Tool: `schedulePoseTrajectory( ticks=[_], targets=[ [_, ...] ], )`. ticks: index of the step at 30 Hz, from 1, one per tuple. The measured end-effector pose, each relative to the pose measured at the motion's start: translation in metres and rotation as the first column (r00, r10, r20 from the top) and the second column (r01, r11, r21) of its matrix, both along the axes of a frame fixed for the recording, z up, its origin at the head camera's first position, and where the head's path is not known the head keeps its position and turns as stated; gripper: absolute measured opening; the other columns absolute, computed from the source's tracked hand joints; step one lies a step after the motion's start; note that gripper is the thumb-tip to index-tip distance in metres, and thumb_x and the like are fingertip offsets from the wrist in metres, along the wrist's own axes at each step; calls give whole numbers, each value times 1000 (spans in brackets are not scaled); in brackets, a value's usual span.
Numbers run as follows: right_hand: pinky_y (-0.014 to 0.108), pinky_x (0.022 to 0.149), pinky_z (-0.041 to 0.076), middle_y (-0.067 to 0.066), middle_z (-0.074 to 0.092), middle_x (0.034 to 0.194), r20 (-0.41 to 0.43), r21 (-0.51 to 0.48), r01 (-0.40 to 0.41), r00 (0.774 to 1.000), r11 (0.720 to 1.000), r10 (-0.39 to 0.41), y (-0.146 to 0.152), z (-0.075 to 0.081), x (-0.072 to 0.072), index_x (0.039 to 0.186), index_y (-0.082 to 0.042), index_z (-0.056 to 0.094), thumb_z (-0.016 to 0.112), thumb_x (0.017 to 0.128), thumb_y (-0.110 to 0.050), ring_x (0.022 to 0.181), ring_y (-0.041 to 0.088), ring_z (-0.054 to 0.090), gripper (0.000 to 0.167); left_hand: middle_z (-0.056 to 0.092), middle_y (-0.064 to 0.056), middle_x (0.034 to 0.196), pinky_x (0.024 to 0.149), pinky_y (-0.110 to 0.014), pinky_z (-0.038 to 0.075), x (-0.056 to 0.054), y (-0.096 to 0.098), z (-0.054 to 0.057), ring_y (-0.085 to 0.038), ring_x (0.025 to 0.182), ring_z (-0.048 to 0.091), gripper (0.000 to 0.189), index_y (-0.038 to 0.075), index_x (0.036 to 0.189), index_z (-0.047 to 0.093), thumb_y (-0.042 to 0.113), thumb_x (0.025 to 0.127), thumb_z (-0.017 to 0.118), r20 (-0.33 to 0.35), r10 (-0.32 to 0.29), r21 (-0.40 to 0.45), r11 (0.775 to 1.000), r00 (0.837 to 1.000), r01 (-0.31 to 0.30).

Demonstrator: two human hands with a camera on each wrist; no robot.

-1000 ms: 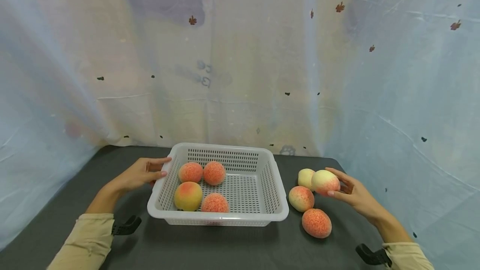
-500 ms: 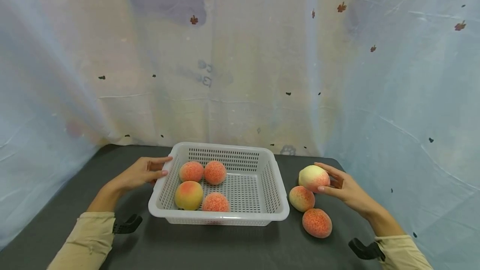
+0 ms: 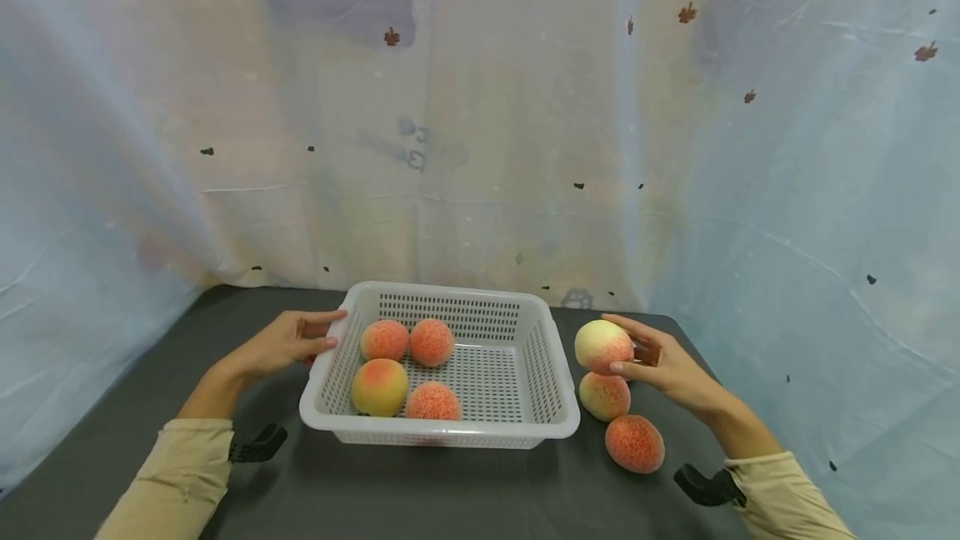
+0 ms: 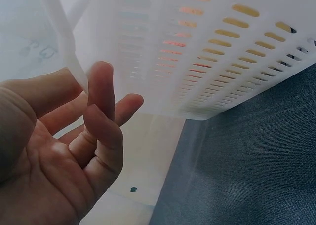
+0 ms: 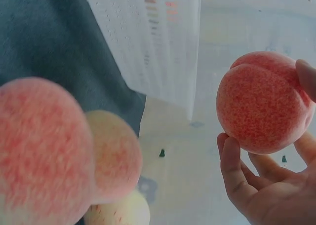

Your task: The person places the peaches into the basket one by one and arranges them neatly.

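A white plastic basket with slotted walls stands on the dark table, several peaches lying in its left half. My left hand pinches the basket's left rim between thumb and fingers, as the left wrist view shows up close. In my right hand is a pale yellow and red peach, held by the fingertips above the table, just right of the basket. Below it lie a speckled peach and a redder peach. A pale peach shows in the right wrist view; the held one mostly hides it in the head view.
The dark cloth-covered table ends at a hanging patterned curtain behind the basket. More pale blue curtain hangs along the right side. Black straps with camera mounts sit on both wrists.
My right hand has carried its peach leftward and slightly up, over the loose peaches toward the basket's right side. The left hand and basket have stayed in place.
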State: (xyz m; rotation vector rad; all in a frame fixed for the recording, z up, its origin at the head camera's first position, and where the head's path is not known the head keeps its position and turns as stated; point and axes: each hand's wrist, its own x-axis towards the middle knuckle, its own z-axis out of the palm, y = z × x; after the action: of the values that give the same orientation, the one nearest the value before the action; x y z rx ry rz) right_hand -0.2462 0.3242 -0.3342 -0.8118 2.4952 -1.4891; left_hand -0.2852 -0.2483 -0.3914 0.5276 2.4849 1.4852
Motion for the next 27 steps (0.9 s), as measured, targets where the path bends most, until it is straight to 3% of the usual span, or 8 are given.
schedulePoseTrajectory(
  ticks=[6,17,27],
  targets=[
    [30,92,55,16,51,145,-6,7,-25,1000,1000,25,-16,3,0,157,-13,36,64,98,-7,117,12,65,66,55,-31,143,77,-40,60,-1,0,1,-23,89,71,71,2,158,31,27,100,65,0,-4,2,1000,1000,4],
    [31,94,56,17,50,146,38,-52,-103,994,993,105,-44,3,-4,158,-12,35,67,96,-7,119,13,64,70,57,-30,141,75,-39,60,-2,-1,1,-21,85,71,70,3,158,31,26,100,65,-3,-4,4,1000,1000,4],
    [31,97,54,21,48,149,106,-119,-161,979,980,174,-69,-9,-5,159,-13,32,65,97,-8,123,15,63,70,58,-31,139,72,-38,59,1,0,1,-19,84,69,69,2,157,32,25,100,64,-9,7,-13,1000,1000,-7]
  ],
)
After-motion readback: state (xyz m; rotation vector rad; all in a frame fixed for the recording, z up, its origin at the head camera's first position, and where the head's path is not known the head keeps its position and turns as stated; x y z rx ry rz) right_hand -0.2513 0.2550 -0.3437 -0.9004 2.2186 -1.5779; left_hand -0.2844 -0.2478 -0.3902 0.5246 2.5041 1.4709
